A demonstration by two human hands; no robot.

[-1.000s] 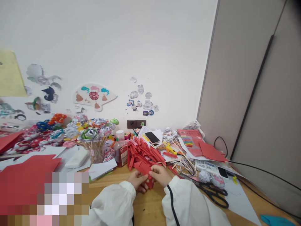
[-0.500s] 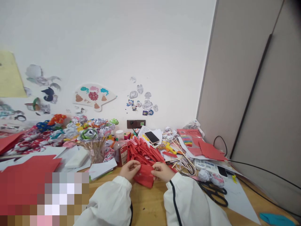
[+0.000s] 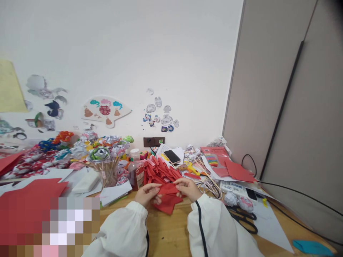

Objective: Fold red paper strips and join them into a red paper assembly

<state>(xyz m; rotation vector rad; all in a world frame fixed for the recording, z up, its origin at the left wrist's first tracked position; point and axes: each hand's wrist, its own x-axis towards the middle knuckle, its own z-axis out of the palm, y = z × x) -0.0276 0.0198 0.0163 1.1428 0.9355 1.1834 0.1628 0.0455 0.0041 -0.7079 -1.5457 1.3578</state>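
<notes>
My left hand (image 3: 146, 194) and my right hand (image 3: 189, 188) both pinch a piece of red paper (image 3: 167, 202) just above the wooden table (image 3: 166, 235). The paper is spread between the two hands, its lower corner hanging toward the tabletop. Directly behind it lies a pile of folded red paper strips (image 3: 159, 170). Both arms wear white sleeves.
A red-labelled bottle (image 3: 137, 173) and a jar of paper flowers on sticks (image 3: 105, 160) stand left of the pile. Black scissors (image 3: 244, 219), a phone (image 3: 172, 156), red sheets (image 3: 237, 170), crumpled paper balls and cables lie to the right. More red sheets (image 3: 32, 192) lie at the left.
The red paper has been opened out wider between my hands. Both hands moved slightly up and apart, and the view shifted a little.
</notes>
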